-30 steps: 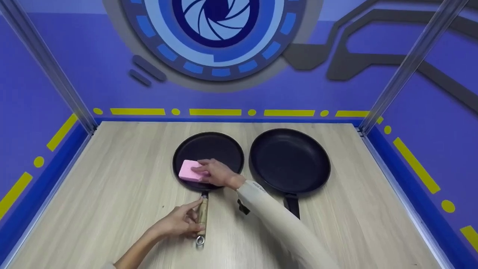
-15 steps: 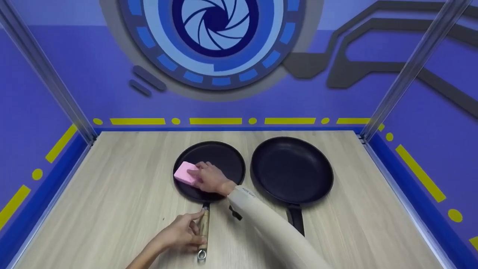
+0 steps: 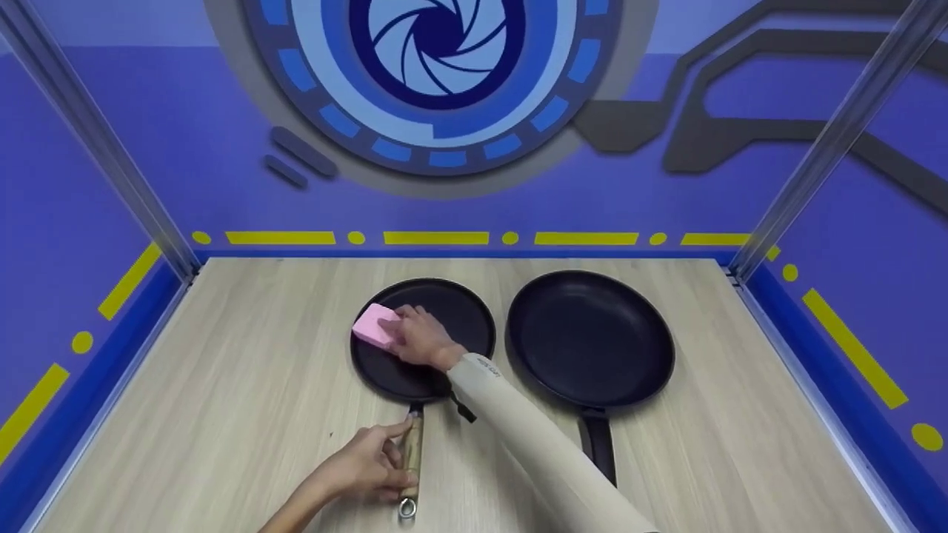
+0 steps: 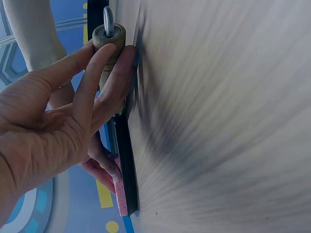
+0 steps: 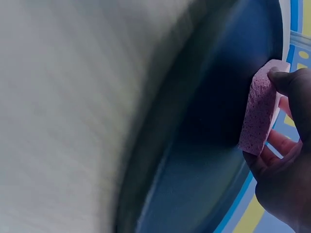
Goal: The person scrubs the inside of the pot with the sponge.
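Note:
A flat black pan (image 3: pixel 452 311) lies on the wooden table, its wooden handle (image 3: pixel 412 451) toward the front. My left hand (image 3: pixel 366 463) grips that handle from the left between thumb and fingers; a metal ring (image 4: pixel 109 22) at its end shows up close in the left wrist view. Over the left part of the pan's cooking surface, my right hand (image 3: pixel 421 337) holds a pink sponge (image 3: pixel 376 326) against it. The right wrist view shows the sponge (image 5: pixel 262 107) pinched between thumb and fingers, its lower face on the dark pan.
To the right stands a deeper black frying pan (image 3: pixel 589 340), its black handle (image 3: pixel 600 448) pointing forward and partly behind my right sleeve (image 3: pixel 533 437). Blue-purple walls with yellow marks enclose the wooden table (image 3: pixel 252 355). A dark strap hangs by my right wrist.
My right hand and the sponge have slid across the pan to the left, then slightly away from me. The left hand keeps its grip on the handle. The head view has shifted a little.

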`<state>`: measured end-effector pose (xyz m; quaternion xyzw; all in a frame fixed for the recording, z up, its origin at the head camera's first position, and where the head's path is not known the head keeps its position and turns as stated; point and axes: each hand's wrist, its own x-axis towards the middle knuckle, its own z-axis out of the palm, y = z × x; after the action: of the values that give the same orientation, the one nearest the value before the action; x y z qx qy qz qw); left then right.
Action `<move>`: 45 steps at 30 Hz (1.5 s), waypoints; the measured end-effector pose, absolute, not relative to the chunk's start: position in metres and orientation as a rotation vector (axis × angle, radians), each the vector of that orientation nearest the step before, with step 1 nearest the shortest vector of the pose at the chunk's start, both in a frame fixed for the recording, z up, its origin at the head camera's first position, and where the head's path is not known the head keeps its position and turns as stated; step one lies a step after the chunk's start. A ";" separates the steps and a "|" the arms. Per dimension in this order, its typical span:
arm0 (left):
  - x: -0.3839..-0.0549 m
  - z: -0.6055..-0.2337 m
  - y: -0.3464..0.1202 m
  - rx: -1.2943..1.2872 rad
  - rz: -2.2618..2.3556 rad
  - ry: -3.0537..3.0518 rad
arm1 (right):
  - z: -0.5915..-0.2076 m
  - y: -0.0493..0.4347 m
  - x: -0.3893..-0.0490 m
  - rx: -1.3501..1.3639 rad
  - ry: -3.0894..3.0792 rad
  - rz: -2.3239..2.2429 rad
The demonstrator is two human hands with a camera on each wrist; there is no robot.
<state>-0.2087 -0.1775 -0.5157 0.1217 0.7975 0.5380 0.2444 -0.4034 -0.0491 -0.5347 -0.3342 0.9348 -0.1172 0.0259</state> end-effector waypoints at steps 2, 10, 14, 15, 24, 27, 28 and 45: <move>-0.208 -0.516 -0.176 0.323 1.479 2.163 | -0.536 -0.048 -0.406 -1.039 2.886 -0.370; -0.209 -0.517 -0.174 0.315 1.485 2.148 | -0.541 -0.046 -0.415 -1.009 2.895 -0.432; -0.210 -0.518 -0.177 0.339 1.464 2.163 | -0.540 -0.047 -0.417 -0.985 2.902 -0.437; -0.210 -0.518 -0.177 0.346 1.458 2.166 | -0.540 -0.047 -0.418 -0.975 2.904 -0.428; -0.209 -0.515 -0.180 0.375 1.448 2.195 | -0.535 -0.050 -0.418 -0.952 2.936 -0.416; -0.209 -0.516 -0.178 0.334 1.473 2.174 | -0.536 -0.049 -0.418 -0.935 2.940 -0.473; -0.209 -0.516 -0.177 0.321 1.479 2.165 | -0.537 -0.047 -0.418 -0.928 2.948 -0.484; -0.209 -0.514 -0.176 0.265 1.423 2.183 | -0.538 0.003 -0.423 -0.688 3.235 -0.201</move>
<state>-0.2087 -0.1760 -0.5138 0.0976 0.8052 0.5247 0.2583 -0.4230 0.0028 -0.5379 -0.2069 0.9727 -0.0605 -0.0861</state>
